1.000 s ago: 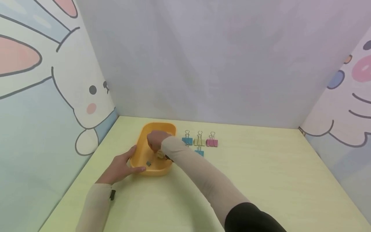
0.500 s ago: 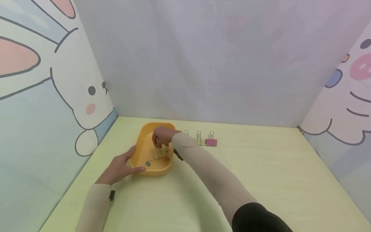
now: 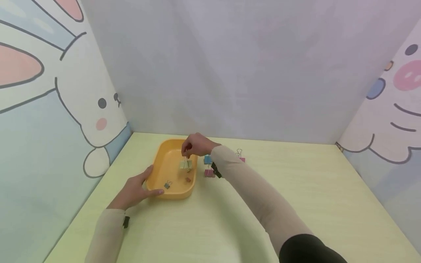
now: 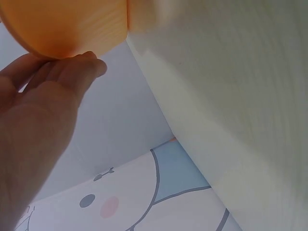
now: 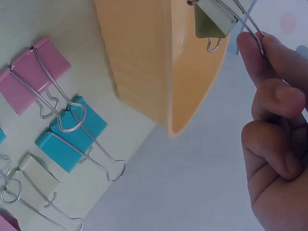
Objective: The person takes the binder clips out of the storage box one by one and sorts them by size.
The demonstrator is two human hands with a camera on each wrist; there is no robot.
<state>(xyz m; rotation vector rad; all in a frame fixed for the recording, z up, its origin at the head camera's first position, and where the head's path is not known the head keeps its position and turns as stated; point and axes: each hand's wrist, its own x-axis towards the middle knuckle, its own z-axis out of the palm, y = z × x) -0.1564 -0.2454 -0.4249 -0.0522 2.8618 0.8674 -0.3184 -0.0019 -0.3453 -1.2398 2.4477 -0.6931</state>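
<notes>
Your right hand [image 3: 198, 145] pinches a pale yellow binder clip [image 3: 185, 165] by its wire handle, fingertips narrow, over the right half of the orange tray [image 3: 160, 168]. Your left hand [image 3: 135, 188] holds the tray's near left corner, thumb at the near rim, other fingers along the left side. Inside: small teal binder clip [image 3: 167, 185] near left, small reddish clip [image 3: 188, 179] near right. On the table [image 3: 312, 182], right of the tray: blue binder clip [image 3: 207, 159] far, pink binder clip [image 3: 209, 173] nearer. Your right sleeve [image 3: 250, 186] partly hides another pink clip [image 3: 242, 160] farther right.
</notes>
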